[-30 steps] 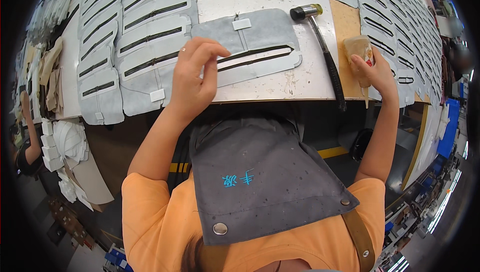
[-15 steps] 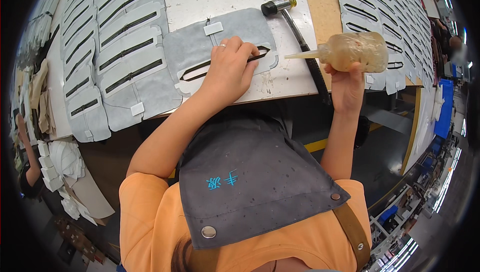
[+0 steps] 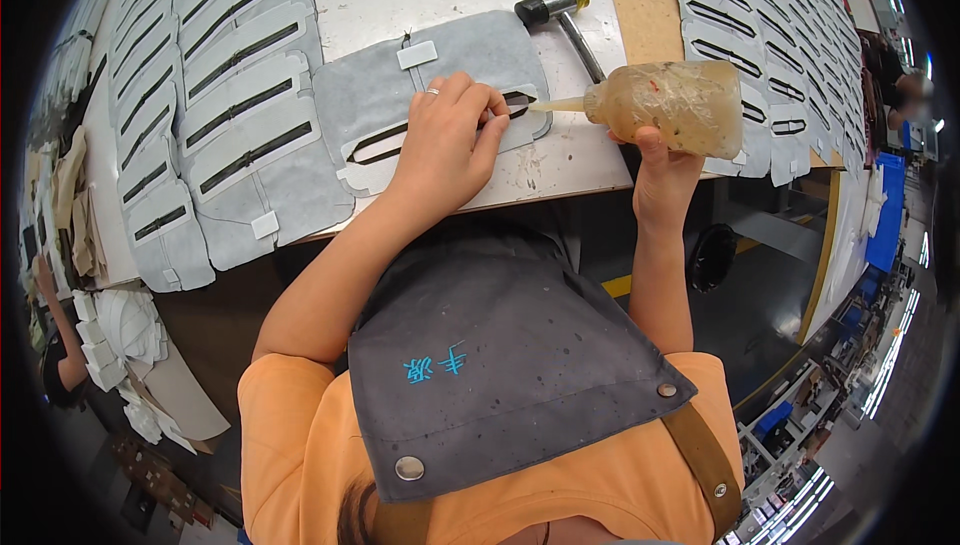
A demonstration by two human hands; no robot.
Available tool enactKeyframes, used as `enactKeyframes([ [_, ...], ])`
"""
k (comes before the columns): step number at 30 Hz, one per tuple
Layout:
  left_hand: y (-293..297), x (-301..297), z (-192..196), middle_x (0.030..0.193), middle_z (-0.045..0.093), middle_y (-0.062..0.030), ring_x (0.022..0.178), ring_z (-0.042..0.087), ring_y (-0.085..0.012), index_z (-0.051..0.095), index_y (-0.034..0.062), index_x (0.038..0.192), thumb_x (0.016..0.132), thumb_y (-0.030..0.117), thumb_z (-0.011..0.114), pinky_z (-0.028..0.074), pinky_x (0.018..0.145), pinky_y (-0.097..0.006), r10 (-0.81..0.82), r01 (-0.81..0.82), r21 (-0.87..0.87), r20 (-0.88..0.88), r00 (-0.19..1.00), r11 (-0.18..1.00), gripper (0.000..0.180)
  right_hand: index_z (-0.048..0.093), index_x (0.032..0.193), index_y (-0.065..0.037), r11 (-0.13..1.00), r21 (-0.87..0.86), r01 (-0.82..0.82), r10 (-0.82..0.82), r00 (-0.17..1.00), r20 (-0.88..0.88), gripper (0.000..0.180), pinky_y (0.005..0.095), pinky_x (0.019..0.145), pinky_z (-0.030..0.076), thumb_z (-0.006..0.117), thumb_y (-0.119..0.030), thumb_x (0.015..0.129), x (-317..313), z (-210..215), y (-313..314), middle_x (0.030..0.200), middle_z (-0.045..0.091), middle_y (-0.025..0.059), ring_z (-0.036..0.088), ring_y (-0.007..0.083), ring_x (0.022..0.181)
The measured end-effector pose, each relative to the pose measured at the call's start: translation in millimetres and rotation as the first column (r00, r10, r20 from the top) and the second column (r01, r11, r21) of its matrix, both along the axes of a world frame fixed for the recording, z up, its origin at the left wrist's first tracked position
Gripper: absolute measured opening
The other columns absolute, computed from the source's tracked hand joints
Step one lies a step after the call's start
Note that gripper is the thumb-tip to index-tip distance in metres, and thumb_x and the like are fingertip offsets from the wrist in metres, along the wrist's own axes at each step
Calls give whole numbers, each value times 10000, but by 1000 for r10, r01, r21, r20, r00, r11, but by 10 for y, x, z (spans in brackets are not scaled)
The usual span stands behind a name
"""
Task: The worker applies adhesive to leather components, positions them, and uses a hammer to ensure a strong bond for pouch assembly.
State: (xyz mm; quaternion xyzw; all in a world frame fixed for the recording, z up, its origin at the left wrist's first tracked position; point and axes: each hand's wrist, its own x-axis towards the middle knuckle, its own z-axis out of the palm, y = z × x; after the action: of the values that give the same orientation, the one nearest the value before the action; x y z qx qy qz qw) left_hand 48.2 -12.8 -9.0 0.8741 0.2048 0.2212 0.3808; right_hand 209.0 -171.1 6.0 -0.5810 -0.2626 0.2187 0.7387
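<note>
A grey, leather-like panel [image 3: 365, 75] with a long slot framed by a pale strip lies before me on the table. My left hand [image 3: 450, 135] rests on it, its curled fingers pinching the slot's edge near the right end. My right hand [image 3: 665, 170] grips a cloudy squeeze bottle [image 3: 690, 110] lying on its side in the air. The bottle's thin nozzle points left, its tip at the right end of the slot. A small white tab [image 3: 418, 54] sits near the panel's upper edge.
A hammer [image 3: 555, 10] with a black-and-yellow head lies behind the bottle, its handle partly hidden. Rows of similar slotted grey panels [image 3: 250, 95] overlap at left, with more panels [image 3: 760, 55] at right. White pieces [image 3: 135, 320] are stacked lower left. Another person's arm [image 3: 60, 315] shows far left.
My right hand has brought the bottle left, so its nozzle tip now meets the slot's right end. My left hand stays on the panel, its fingers still at the slot.
</note>
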Motion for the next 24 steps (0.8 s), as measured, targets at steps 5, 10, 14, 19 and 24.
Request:
enactKeyframes([
  [5,0,2,-15,822,508,-52,814,504,-234,581,75,860,833,77,618,344,716,-373,1,-1,23,2,1000,1000,46,510,1212,-1,999,10,35,-36,991,131,578,300,920,481,826,-174,760,-88,63,6,1116,614,74,598,163,1016],
  [10,-2,-1,-22,831,509,-56,814,504,-238,579,72,862,832,73,616,346,712,-374,1,-1,29,12,1000,1000,48,508,1215,2,999,-17,46,-42,982,185,586,302,894,499,828,-177,757,-79,39,23,1118,615,79,604,167,1007],
  [14,-6,-6,-20,832,509,-59,815,503,-241,577,70,859,833,72,613,347,712,-373,3,-3,23,17,1000,1000,45,517,1199,-2,997,51,-56,62,992,-110,557,312,746,562,815,-199,772,36,90,-8,1077,629,89,634,171,906],
  [19,-8,2,-8,831,509,-60,819,503,-241,578,70,859,834,72,612,347,716,-373,5,-5,21,20,1000,1000,42,532,1163,-6,998,48,45,-44,999,-19,521,307,646,569,804,-237,784,4,99,107,994,640,87,647,174,814],
  [24,-10,1,-22,829,509,-60,819,503,-240,579,70,861,835,72,612,348,722,-373,11,-12,36,14,1000,999,42,528,1146,-4,999,-48,-13,16,998,67,522,294,635,560,798,-272,788,80,84,35,1015,624,83,644,168,810],
])
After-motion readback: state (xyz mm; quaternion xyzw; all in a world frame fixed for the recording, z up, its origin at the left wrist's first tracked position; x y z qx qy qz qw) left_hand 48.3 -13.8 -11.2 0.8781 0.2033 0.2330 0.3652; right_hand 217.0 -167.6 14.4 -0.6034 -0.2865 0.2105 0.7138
